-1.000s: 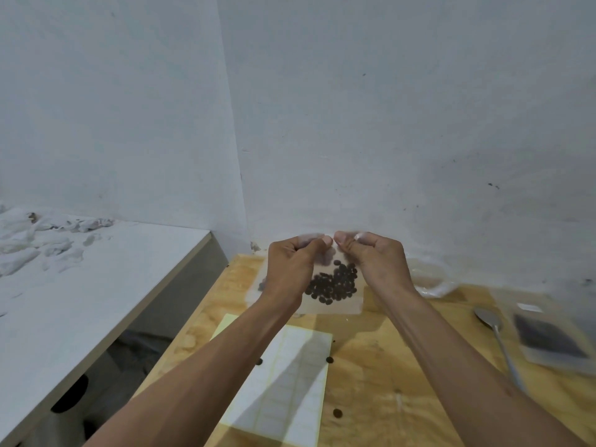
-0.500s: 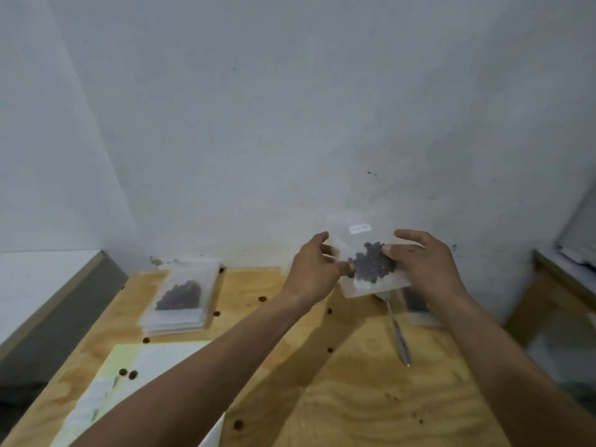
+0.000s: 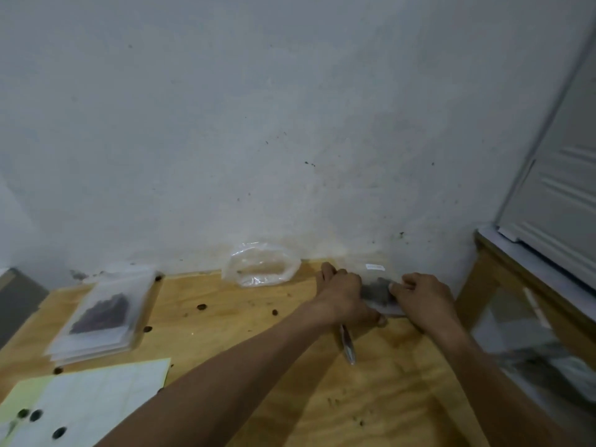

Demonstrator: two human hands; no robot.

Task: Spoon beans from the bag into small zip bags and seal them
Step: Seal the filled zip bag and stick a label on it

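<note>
Both hands are down on a small zip bag (image 3: 379,290) of dark beans that lies on the desk (image 3: 380,391) at its far right, close to the wall. The left hand (image 3: 343,293) grips its left side, the right hand (image 3: 422,298) its right side, so the bag runs crosswise between them. The spoon (image 3: 347,345) lies just under the left wrist, handle toward the person. The large clear bag (image 3: 263,266) sits well to the left, nearer the left hand. Judging by this, the filled bag is being set down.

Plywood table (image 3: 225,321): bags (image 3: 100,314), beans (image 3: 201,306), spoon (image 3: 347,345).
</note>
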